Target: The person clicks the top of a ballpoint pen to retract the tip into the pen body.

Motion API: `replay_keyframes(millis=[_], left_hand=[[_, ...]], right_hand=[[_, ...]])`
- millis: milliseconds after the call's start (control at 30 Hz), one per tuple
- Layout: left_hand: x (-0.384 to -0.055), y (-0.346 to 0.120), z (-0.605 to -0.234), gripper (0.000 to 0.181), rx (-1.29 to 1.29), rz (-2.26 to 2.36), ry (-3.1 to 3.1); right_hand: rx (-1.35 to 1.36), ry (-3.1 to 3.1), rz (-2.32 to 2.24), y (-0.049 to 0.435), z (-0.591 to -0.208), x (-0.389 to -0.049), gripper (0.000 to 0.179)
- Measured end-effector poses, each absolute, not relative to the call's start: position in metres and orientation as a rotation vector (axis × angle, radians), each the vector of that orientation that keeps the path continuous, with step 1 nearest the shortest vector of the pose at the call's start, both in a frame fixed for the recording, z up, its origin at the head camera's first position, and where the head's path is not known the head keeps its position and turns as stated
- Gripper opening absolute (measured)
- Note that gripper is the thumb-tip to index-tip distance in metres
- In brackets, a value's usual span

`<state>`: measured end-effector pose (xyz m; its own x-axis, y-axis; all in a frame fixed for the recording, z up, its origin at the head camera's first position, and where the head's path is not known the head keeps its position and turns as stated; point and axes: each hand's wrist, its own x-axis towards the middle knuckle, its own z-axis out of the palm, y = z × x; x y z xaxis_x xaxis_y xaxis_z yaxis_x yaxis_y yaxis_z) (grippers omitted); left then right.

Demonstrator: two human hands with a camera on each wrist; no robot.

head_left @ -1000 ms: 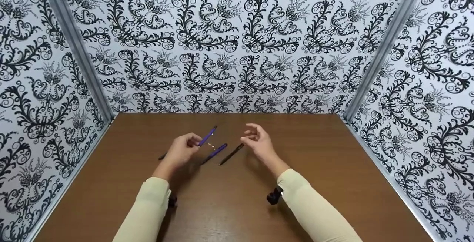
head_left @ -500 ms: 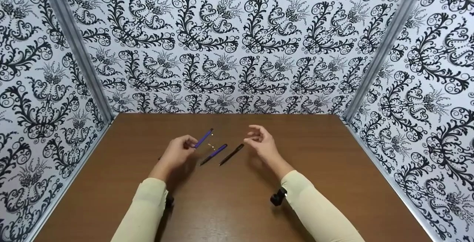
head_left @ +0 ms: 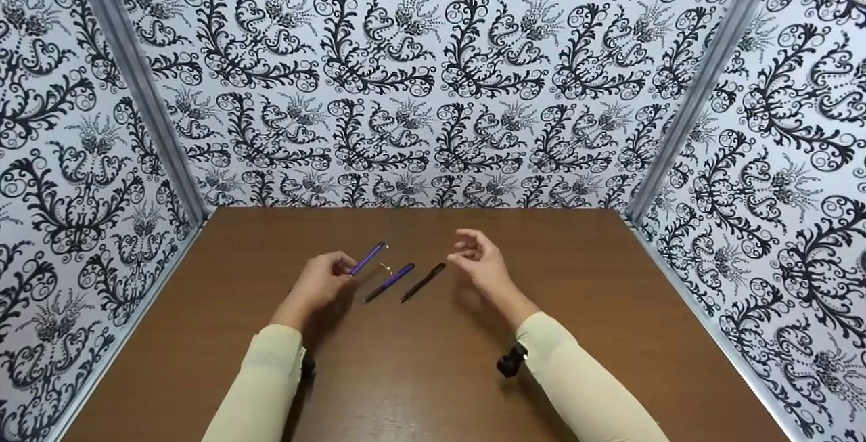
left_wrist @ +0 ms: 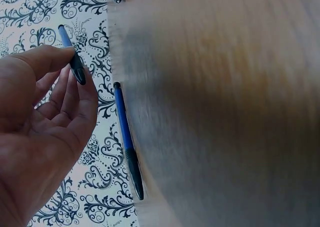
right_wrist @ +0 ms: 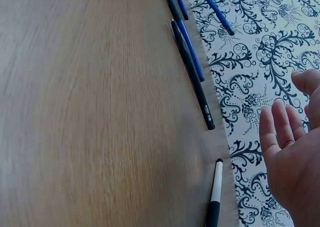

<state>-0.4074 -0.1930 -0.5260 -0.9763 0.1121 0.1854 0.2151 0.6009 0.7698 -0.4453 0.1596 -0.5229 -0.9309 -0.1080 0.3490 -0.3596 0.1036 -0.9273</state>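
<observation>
My left hand (head_left: 321,283) pinches a blue pen (head_left: 369,258) between thumb and fingers; its black grip (left_wrist: 77,68) shows near the fingertips in the left wrist view. Beside it on the table lies a second blue pen (head_left: 390,283) with a black grip. To the right of that, a black pen (head_left: 423,283) rests at a similar slant. My right hand (head_left: 484,266) hovers just past the black pen's upper end, fingers loosely bent and thumb apart, holding nothing. The right wrist view shows these fingers spread from the palm (right_wrist: 295,167).
A white pen (right_wrist: 216,192) with a black grip lies on the table in the right wrist view, hidden by my right hand in the head view. Another blue pen (right_wrist: 180,4) is at the top there. Patterned walls (head_left: 433,90) enclose the brown table (head_left: 406,374).
My left hand has drawn back a little to the left and nearer me with the blue pen. The right hand has shifted slightly right, away from the black pen.
</observation>
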Motion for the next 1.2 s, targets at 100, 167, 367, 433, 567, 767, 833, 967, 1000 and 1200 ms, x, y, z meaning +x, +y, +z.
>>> replay_keyframes(millis=[100,167,367,433,567,767,833,967,1000,1200], left_hand=[[-0.409,-0.194,-0.529,0.014,-0.286,-1.296,-2.706],[-0.409,-0.195,-0.531,0.013,-0.299,-1.266,-2.707],[-0.411,-0.198,-0.535,0.015,-0.310,-1.202,-2.725],[-0.411,-0.200,-0.536,0.016,-0.304,-1.202,-2.738],[-0.414,-0.202,-0.537,0.017,-0.272,-1.221,-2.759],[-0.416,-0.204,-0.540,0.017,-0.277,-1.230,-2.775],[-0.418,-0.204,-0.541,0.017,-0.280,-1.224,-2.781],[-0.418,-0.205,-0.541,0.017,-0.280,-1.213,-2.804],[-0.418,-0.205,-0.540,0.017,-0.284,-1.207,-2.811],[-0.416,-0.203,-0.539,0.017,-0.268,-1.168,-2.838]], right_hand=[[0.474,-2.180,1.929,0.160,-0.523,-0.445,0.047],[0.471,-2.179,1.937,0.161,-0.523,-0.445,0.047],[0.460,-2.167,1.955,0.162,-0.525,-0.445,0.049],[0.453,-2.164,1.962,0.163,-0.525,-0.445,0.049],[0.434,-2.165,1.977,0.163,-0.525,-0.445,0.048],[0.433,-2.156,1.970,0.162,-0.524,-0.443,0.049],[0.427,-2.149,1.974,0.161,-0.524,-0.442,0.049],[0.420,-2.159,1.960,0.162,-0.524,-0.441,0.048],[0.421,-2.167,1.955,0.163,-0.524,-0.441,0.048],[0.434,-2.181,1.972,0.166,-0.525,-0.444,0.048]])
